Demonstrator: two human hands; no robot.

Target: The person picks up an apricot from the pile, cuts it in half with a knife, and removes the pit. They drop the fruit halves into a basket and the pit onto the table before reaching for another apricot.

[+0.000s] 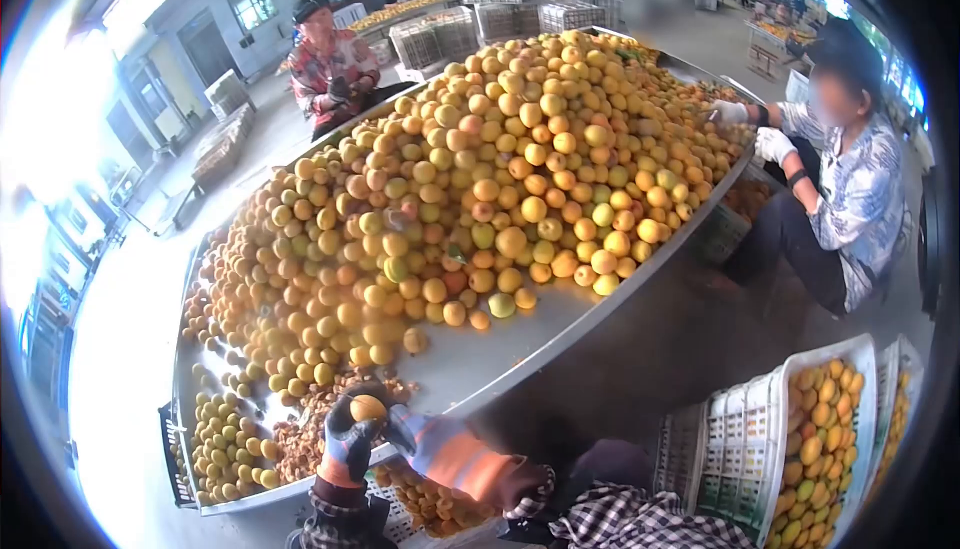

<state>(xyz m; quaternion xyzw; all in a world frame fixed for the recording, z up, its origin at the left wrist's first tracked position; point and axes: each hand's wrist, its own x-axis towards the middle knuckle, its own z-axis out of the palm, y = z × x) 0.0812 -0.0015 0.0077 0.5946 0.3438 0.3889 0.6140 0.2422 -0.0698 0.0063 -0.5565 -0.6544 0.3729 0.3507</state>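
Note:
At the near edge of the big metal table, my gloved left hand is closed around an apricot, which shows between the dark fingertips. My right hand, in an orange and grey-blue glove, reaches in from the right. Its dark fingers are bent together close beside that fruit, and what they hold is hidden. Brown pieces, perhaps pits, lie on the table just left of my hands. Below my wrists stands a crate with brownish-orange pieces in it.
A large heap of apricots covers the metal table. Greener fruit lies at the near left corner. Full white crates stand at lower right. One person works on the right, another at the far left.

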